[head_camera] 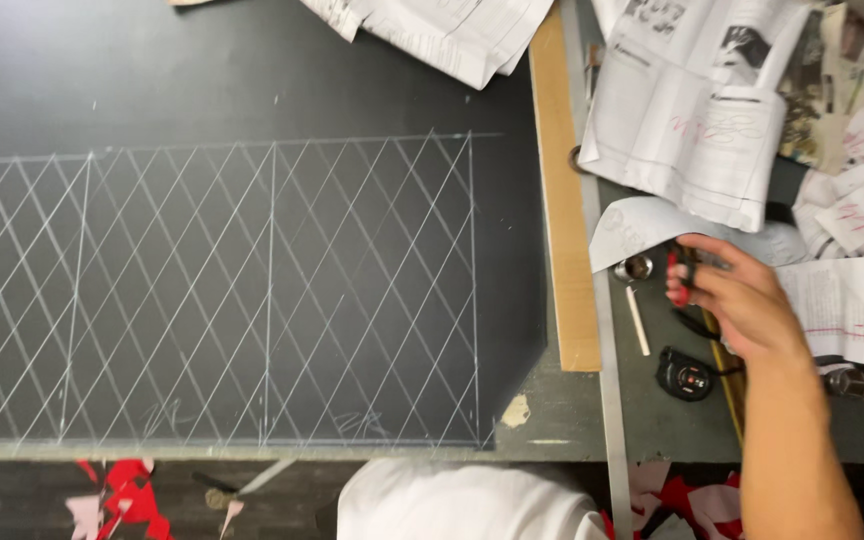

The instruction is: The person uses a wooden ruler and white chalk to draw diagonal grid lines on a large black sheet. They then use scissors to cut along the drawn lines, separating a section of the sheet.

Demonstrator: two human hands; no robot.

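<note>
Right hand [742, 300] grip pinching small red-and-black tool [680, 275] over desk [672, 420]; black sheet [252, 250] matte, chalk-gridded diamonds.

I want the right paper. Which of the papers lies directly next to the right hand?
The curved pale grey sheet, just beyond the right hand. The printed, red-marked sheets lie farther away.

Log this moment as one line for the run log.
right hand: holds small red-black tool | left hand: not in view | nearby: chalk, tape measure, ruler

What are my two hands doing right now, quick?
Left hand: not in view.
Right hand: fingers closed around a small red and dark object; what it is cannot be told.
</note>
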